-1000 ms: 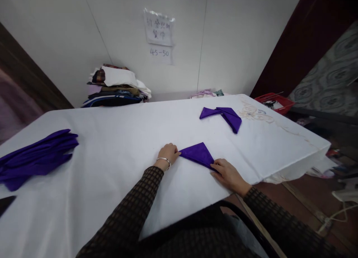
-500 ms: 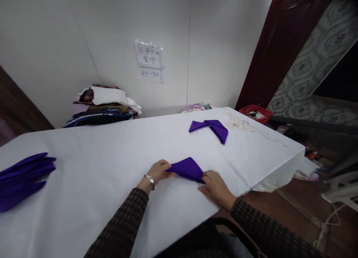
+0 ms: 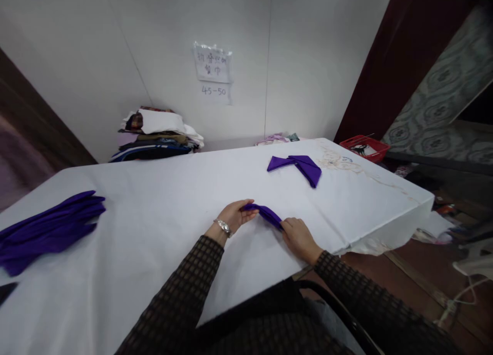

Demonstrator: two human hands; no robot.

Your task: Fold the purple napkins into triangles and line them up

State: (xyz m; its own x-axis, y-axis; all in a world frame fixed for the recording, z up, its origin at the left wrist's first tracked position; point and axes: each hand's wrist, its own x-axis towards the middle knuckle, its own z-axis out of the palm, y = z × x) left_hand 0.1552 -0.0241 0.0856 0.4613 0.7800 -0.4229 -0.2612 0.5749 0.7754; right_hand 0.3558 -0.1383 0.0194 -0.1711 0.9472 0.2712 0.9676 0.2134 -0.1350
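Observation:
A purple cloth napkin (image 3: 268, 215), folded into a narrow strip, stretches between my two hands above the white-covered table (image 3: 173, 190). My left hand (image 3: 238, 216), with a silver watch or bracelet at the wrist, pinches its left end between thumb and fingers. At the other end my right hand (image 3: 299, 238) is closed around the cloth, its fingertips partly hidden. Farther back lies a second purple napkin (image 3: 308, 170), folded into an angled shape with two arms. A loose bundle of purple napkins (image 3: 54, 226) spreads over the left side of the table.
Behind the table a pile of folded clothes (image 3: 157, 136) stands against the wall. A red basket (image 3: 365, 148) holding scissors is by the far right corner. A paper sign (image 3: 213, 64) hangs on the wall. A white chair (image 3: 475, 265) is at the right.
The napkin in my hands has gone from a wide peaked shape to a narrow strip. My left hand has risen and turned. The view has shifted slightly.

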